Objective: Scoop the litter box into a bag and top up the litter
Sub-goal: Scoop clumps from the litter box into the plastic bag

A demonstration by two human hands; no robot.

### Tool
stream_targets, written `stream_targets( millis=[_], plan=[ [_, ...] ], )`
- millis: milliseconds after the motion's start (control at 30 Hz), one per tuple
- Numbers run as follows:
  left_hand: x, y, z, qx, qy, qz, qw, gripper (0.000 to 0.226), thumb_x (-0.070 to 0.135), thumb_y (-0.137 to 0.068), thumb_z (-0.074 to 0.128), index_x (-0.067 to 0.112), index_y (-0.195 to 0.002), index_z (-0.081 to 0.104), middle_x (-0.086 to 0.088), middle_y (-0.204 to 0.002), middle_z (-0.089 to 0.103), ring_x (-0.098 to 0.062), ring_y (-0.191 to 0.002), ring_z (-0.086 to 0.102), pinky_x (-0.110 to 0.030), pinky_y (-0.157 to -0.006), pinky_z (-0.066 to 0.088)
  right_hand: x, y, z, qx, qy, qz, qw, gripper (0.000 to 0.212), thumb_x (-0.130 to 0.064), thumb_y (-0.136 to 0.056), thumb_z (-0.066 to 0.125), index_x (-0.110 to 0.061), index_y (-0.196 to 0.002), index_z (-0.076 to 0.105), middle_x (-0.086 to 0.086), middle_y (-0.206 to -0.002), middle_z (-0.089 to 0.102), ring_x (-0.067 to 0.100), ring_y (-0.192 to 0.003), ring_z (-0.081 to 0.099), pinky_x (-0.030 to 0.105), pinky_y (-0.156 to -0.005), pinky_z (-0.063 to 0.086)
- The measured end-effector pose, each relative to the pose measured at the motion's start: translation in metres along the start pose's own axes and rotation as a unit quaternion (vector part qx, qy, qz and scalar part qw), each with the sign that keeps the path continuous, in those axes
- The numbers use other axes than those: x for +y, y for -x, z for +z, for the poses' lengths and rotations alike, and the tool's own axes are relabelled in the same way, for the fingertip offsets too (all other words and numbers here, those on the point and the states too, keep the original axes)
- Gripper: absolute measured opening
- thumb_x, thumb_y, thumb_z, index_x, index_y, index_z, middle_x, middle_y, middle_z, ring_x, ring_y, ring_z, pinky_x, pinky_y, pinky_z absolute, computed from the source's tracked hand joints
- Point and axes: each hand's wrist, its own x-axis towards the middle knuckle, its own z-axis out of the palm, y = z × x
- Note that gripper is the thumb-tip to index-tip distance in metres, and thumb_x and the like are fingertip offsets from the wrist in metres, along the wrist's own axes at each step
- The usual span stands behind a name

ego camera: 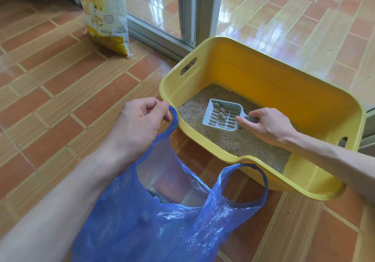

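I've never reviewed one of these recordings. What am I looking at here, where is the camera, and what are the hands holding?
There is no machine: a person wears one camera on the head, looking down at both bare hands. The left hand pinches one handle of a blue plastic bag, holding it open beside a yellow litter box on the tiled floor. The right hand grips a pale blue slotted scoop carrying a few clumps above the litter. A tall litter sack stands by the glass door.
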Motion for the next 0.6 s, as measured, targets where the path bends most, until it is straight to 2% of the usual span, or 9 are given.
stream_targets(
  millis=[200,267,367,500,600],
  plan=[
    [0.000,0.001,-0.002,0.005,-0.008,0.004,1.000,0.039,0.033,-0.104,0.053,0.017,-0.069,0.062,0.005,-0.050,0.031,-0.012,-0.042,0.023,-0.023,-0.043,0.020,-0.027,0.022,-0.031,-0.002,-0.015,-0.056,0.998,0.062,-0.068,-0.092,0.049,-0.015,-0.059,0.049,-0.007,-0.049,0.038,0.012,-0.046,0.034,0.028,-0.048,0.027],
    [0.001,0.002,-0.003,0.003,-0.009,0.004,1.000,0.039,0.033,-0.104,0.053,0.017,-0.070,0.062,0.006,-0.050,0.032,-0.012,-0.042,0.023,-0.023,-0.042,0.021,-0.039,0.032,-0.044,-0.014,-0.013,-0.080,0.997,0.060,-0.066,-0.092,0.049,-0.016,-0.059,0.052,-0.007,-0.049,0.037,0.010,-0.045,0.031,0.029,-0.047,0.026],
    [0.002,0.003,-0.006,0.006,-0.012,0.005,1.000,0.038,0.032,-0.104,0.053,0.016,-0.070,0.061,0.007,-0.049,0.033,-0.011,-0.042,0.024,-0.022,-0.041,0.022,-0.057,0.041,-0.056,-0.043,-0.002,-0.126,0.991,0.060,-0.069,-0.089,0.048,-0.017,-0.063,0.060,-0.006,-0.048,0.039,0.013,-0.047,0.037,0.027,-0.046,0.028],
    [0.005,0.006,-0.008,0.008,-0.007,0.005,1.000,0.037,0.029,-0.105,0.053,0.015,-0.071,0.060,0.008,-0.047,0.033,-0.009,-0.041,0.024,-0.021,-0.040,0.022,-0.080,0.046,-0.057,-0.074,0.030,-0.196,0.977,0.066,-0.079,-0.087,0.041,-0.020,-0.063,0.060,-0.002,-0.049,0.043,0.016,-0.048,0.039,0.022,-0.043,0.028],
    [0.007,0.007,-0.009,0.010,-0.010,0.010,1.000,0.037,0.028,-0.104,0.053,0.015,-0.071,0.061,0.008,-0.048,0.033,-0.009,-0.042,0.024,-0.023,-0.042,0.022,-0.095,0.040,-0.047,-0.104,0.085,-0.239,0.962,0.057,-0.076,-0.086,0.043,-0.026,-0.080,0.068,-0.001,-0.061,0.052,0.019,-0.057,0.046,0.027,-0.052,0.043]
  ],
)
